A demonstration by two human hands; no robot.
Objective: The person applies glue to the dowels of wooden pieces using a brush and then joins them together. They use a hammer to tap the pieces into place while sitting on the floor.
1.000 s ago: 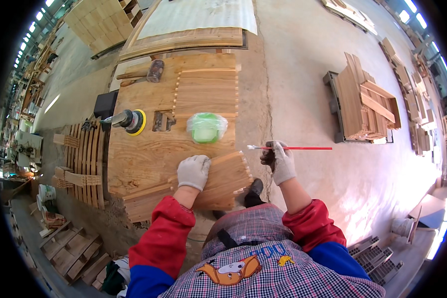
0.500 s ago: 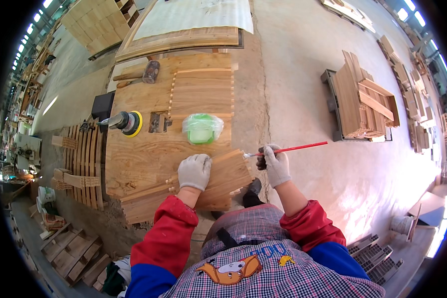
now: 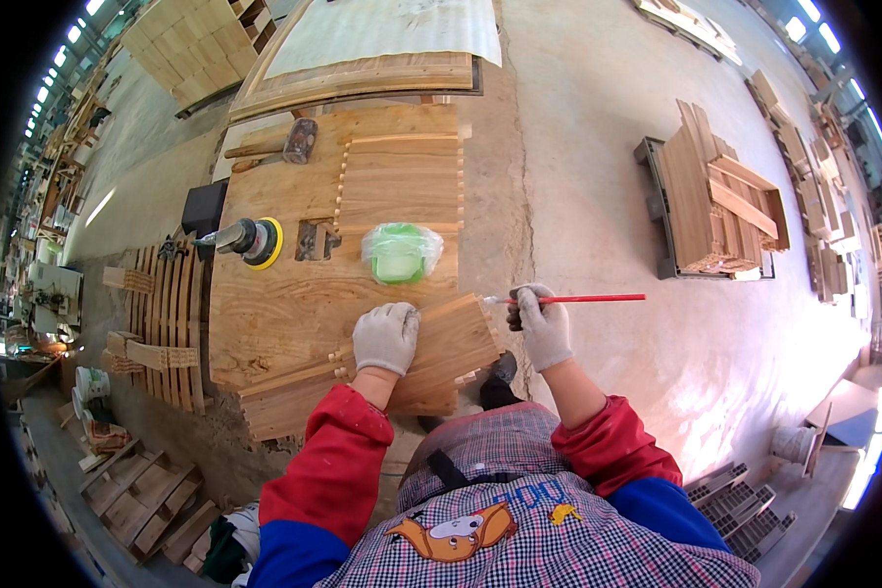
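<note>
In a white glove, my left hand (image 3: 385,338) is closed over a wooden board (image 3: 451,343) with finger joints cut along its end. The board lies aslant at the near side of the workbench. My right hand (image 3: 541,328), in a glove with darkened fingertips, pinches a thin red-handled brush (image 3: 598,298). Its whitish tip is at the board's right end; whether it touches cannot be made out. Just beyond the board sits a green tub (image 3: 400,257) wrapped in clear plastic. More pale boards (image 3: 289,397) lie under and left of my left hand.
On the workbench (image 3: 255,338) are jointed panels (image 3: 402,181), a sander (image 3: 255,243) with a yellow-rimmed pad, and a mallet (image 3: 300,142). Wooden slats (image 3: 171,323) stand to the left. A loaded pallet (image 3: 710,206) is at right. A sheet-covered stack (image 3: 382,39) stands beyond the bench.
The brush handle has swung from sloping up rightward to nearly level, and its tip has shifted slightly up along the board's end. My left hand keeps its place on the board.
</note>
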